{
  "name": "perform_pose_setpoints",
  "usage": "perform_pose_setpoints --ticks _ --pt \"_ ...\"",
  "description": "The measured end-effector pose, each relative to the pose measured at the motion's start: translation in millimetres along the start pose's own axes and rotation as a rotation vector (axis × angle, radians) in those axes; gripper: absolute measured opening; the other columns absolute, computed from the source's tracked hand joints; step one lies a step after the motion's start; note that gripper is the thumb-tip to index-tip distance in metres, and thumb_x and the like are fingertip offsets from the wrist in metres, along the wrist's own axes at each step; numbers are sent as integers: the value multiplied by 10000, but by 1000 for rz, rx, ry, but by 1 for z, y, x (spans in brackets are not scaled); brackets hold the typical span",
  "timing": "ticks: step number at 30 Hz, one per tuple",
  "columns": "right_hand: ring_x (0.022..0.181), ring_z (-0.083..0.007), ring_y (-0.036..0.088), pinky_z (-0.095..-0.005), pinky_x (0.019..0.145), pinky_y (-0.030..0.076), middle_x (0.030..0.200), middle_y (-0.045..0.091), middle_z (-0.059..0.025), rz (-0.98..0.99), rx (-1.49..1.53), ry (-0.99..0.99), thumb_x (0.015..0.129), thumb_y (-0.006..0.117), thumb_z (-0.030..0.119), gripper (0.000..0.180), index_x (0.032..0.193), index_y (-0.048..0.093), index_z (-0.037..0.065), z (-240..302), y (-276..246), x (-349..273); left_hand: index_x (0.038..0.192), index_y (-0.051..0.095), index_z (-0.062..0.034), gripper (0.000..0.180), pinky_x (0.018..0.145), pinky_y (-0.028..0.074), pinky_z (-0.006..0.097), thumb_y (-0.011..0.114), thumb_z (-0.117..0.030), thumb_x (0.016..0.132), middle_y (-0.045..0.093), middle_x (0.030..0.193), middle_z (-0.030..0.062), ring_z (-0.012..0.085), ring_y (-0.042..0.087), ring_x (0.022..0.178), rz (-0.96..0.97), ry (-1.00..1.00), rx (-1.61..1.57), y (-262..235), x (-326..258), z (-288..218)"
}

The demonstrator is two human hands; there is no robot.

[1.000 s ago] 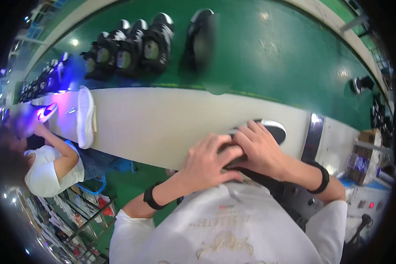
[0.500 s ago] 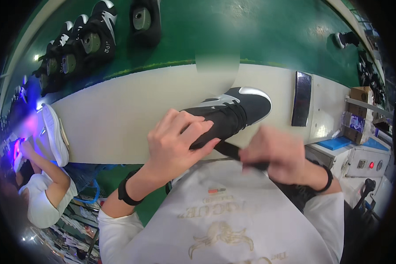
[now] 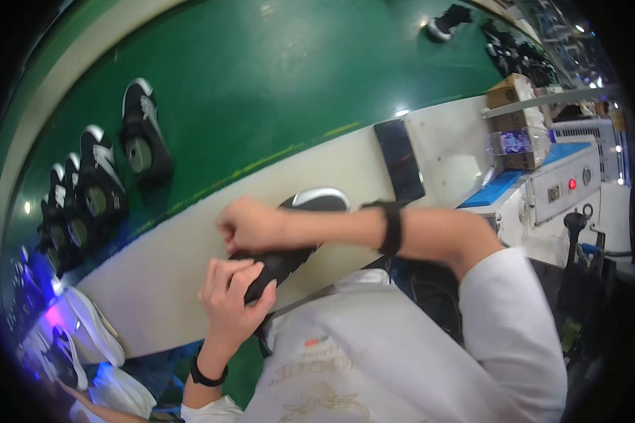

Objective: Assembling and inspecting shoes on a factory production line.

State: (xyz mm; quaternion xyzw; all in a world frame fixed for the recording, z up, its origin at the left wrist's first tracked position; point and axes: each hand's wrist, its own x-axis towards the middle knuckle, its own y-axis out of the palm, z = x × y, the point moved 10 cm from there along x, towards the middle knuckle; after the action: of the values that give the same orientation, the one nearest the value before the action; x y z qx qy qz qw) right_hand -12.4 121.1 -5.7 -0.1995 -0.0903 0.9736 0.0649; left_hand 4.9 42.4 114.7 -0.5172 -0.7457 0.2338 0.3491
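Observation:
A black shoe [image 3: 282,266] with a silver-white toe edge lies on the pale bench, its toe pointing away to the right. My left hand [image 3: 234,292] is closed round its heel end, with thumb and fingers against the black upper. My right hand [image 3: 255,225], somewhat blurred, is curled like a fist above the shoe's far side. Its forearm crosses over the shoe and hides the middle of it. Whatever the right fingers hold is hidden.
Several black shoes [image 3: 142,141] stand on the green surface at far left. A dark flat slab [image 3: 400,161] lies on the bench [image 3: 183,233]. White soles [image 3: 95,328] sit at its left end, near another person's arm. A control box [image 3: 563,185] stands at right.
My right hand has swung from the near right side of the shoe, where it held a black strip-like thing, across to its far left side. The view has turned right.

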Motion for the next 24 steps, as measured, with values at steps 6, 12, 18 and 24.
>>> perform_pose_setpoints --ticks 6,12,18,24 --pt "823 -247 681 -359 727 533 876 696 -141 -288 -223 -229 771 740 164 212 908 676 16 -4 -121 1 994 635 -51 334 758 473 410 771 -110 695 617 969 127 306 578 852 -103 -160 55 -23 -43 19" --pt "1081 -271 618 -350 902 493 1181 627 -197 -1076 -510 266 842 690 404 584 1207 583 -40 -96 -457 -139 1057 558 32 255 888 422 418 641 -51 832 567 980 158 314 542 924 -426 -578 348 -86 -116 51" --pt "1148 -432 534 -453 987 428 1189 574 -291 -1370 -420 531 763 715 523 760 1183 556 -90 -208 -606 -209 993 642 48 168 820 495 419 665 -73 877 643 1036 203 358 613 956 -477 -478 562 -87 -44 -4" --pt "1233 -427 472 -465 1021 403 1296 492 -305 -1616 -375 753 726 721 604 953 1259 437 -132 -252 -681 -233 1368 407 25 552 1131 235 506 604 -65 861 359 1435 272 414 293 1372 108 -507 150 60 7 32"
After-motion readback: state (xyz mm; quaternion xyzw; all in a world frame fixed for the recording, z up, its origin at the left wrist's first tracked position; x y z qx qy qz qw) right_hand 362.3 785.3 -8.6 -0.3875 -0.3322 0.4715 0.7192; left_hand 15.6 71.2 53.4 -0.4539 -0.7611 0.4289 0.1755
